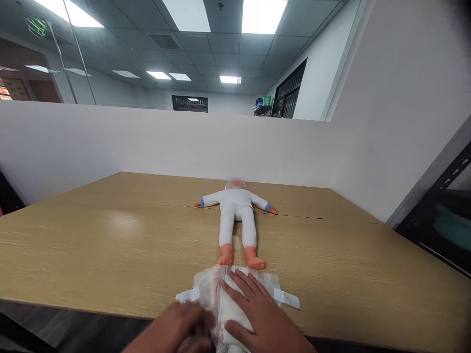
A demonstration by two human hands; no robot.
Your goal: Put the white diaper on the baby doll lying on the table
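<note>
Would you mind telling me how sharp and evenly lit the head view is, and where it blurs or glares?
Head view: the left hand is motion-blurred; the right hand on the diaper is sharper; ceiling lights glare white and leave a soft sheen on the table; the doll is clear, its face pixelated; straight edges bow.

Wooden table (91, 245), white partition wall (110, 142), ceiling light panels (263, 14), dark shelving (437, 211)

Bare light wooden tabletop (91, 245) runs wide to the left and right of the white-suited baby doll (237, 218), which lies down the middle with its feet just beyond the white disposable diaper (235, 289) at the near edge. A white partition wall (110, 142) closes the far side and the right
</note>
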